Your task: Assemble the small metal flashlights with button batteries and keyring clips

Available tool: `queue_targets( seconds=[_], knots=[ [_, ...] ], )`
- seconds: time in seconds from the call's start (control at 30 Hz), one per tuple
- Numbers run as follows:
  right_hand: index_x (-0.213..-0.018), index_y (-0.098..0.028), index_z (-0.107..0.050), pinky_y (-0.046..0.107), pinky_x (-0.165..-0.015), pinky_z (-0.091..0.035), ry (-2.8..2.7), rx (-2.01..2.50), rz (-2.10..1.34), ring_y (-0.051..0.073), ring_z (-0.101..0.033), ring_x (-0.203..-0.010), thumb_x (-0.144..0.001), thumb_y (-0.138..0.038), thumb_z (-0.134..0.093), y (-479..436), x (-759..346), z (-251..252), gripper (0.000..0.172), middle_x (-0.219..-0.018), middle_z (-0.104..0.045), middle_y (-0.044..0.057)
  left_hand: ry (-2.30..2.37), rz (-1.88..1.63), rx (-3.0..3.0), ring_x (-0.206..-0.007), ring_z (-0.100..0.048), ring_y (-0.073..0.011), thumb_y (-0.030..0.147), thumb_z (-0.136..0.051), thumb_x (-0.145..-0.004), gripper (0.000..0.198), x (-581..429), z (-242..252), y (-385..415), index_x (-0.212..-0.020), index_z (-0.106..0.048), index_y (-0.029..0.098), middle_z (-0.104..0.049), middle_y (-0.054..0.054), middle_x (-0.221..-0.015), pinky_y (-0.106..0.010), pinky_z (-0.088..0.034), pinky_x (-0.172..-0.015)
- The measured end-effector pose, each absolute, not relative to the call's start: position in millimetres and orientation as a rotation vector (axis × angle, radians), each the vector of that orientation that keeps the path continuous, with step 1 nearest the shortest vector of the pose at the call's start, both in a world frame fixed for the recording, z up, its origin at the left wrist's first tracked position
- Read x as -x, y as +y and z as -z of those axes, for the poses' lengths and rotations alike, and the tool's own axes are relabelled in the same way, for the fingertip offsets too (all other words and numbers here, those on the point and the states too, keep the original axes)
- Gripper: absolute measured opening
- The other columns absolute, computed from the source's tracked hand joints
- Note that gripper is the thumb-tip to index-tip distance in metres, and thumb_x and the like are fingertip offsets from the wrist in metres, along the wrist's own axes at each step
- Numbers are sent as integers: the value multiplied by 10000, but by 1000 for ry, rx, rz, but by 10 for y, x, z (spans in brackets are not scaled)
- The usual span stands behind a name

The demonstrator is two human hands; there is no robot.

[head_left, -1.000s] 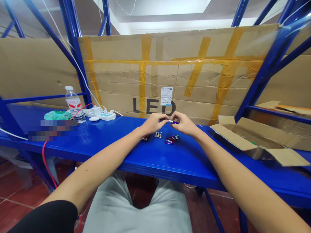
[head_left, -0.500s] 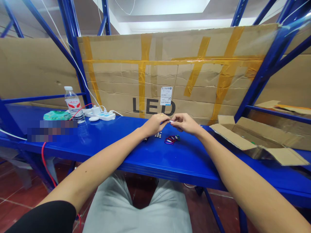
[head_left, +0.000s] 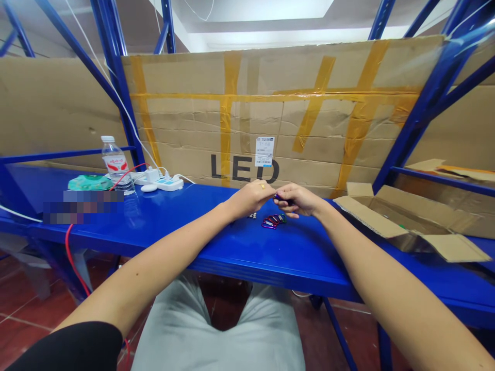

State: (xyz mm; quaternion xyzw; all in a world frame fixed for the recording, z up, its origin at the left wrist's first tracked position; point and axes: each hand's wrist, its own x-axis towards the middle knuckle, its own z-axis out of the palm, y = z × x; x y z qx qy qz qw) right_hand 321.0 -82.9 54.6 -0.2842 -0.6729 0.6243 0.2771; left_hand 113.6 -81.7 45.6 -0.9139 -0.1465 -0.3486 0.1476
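My right hand (head_left: pixel 297 200) is closed around a small dark purple-blue object (head_left: pixel 284 199), mostly covered by the fingers; its kind cannot be made out. My left hand (head_left: pixel 253 198), with a ring on one finger, is pinched at the near end of that object. What lies between its fingertips is hidden. Just below the hands, several coloured carabiners (head_left: pixel 274 221) lie in an overlapping row on the blue table (head_left: pixel 232 247). Several tiny silver pieces (head_left: pixel 252 216) sit partly behind my left hand.
An open cardboard box (head_left: pixel 410 216) stands to the right. On the left are a water bottle (head_left: pixel 116 165), a green packet (head_left: pixel 89 182) and a white power strip (head_left: pixel 167 183) with cables. A large taped cardboard sheet (head_left: pixel 185 123) rises behind the table, between blue posts.
The small silvery piece between my fingertips no longer shows. A dark purple-blue object now appears in my right hand, and my left hand has shifted slightly right, covering more of the silver pieces.
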Motion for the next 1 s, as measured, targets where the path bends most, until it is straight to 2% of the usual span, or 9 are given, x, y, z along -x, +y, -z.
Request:
queue_targets(
  seconds=[0.27,0.37,0.53,0.6,0.67,0.73,0.87,1.0],
  knots=[
    [-676,-174,-466,212,-273,-341,-1806,711,-1898,31,-185,-312,-821,-347,-623,-769,-3253,-514,275,-501,-365,-86,-376,954,2617,-876,-580,-183,169,-404,-961,237,-1149,-448,-822,-975,-640,182,-665,-95,-902,-332,-440,-854],
    [-642,-175,-462,233,-318,-351,-1842,761,-1863,45,-228,-321,-812,-369,-611,-770,-3245,-517,298,-488,-404,-66,-353,985,2644,-862,-584,-180,177,-408,-962,228,-1160,-442,-841,-971,-635,173,-659,-95,-887,-324,-449,-843],
    [-707,-135,-568,212,-434,-307,-1956,982,-1454,77,-387,-469,-808,-439,-639,-812,-3181,-535,328,-585,-564,20,-377,1068,2721,-838,-605,-192,181,-447,-940,192,-1161,-403,-826,-945,-638,158,-671,-100,-865,-338,-474,-820],
    [-742,-129,-592,218,-465,-303,-1978,1012,-1322,76,-390,-506,-801,-493,-642,-832,-3135,-542,372,-644,-585,30,-432,1106,2742,-852,-618,-192,172,-462,-929,182,-1147,-387,-801,-938,-643,155,-686,-100,-882,-340,-480,-826],
    [-740,-138,-579,225,-479,-302,-1960,1006,-1190,71,-364,-507,-784,-518,-648,-844,-3086,-547,389,-635,-541,4,-516,1171,2744,-857,-631,-189,159,-487,-912,164,-1127,-379,-773,-930,-650,155,-698,-94,-895,-334,-481,-824],
    [-771,-156,-555,229,-494,-323,-1940,972,-1030,79,-385,-527,-750,-472,-683,-847,-3047,-549,341,-638,-498,-22,-627,1270,2724,-840,-637,-181,152,-515,-892,146,-1108,-382,-751,-911,-660,157,-709,-80,-892,-319,-477,-804],
    [-856,-196,-495,263,-611,-425,-2014,825,-602,138,-519,-705,-646,-242,-718,-825,-3010,-527,309,-797,-544,-8,-856,1484,2743,-734,-615,-153,192,-569,-859,114,-1087,-408,-728,-844,-675,153,-705,-41,-794,-278,-458,-716],
    [-798,-198,-490,305,-682,-439,-2088,721,-128,167,-525,-752,-727,-163,-603,-802,-3014,-495,137,-809,-541,23,-916,1725,2912,-649,-598,-122,235,-591,-841,131,-1091,-410,-711,-797,-651,128,-664,-22,-692,-250,-457,-653]
  ],
)
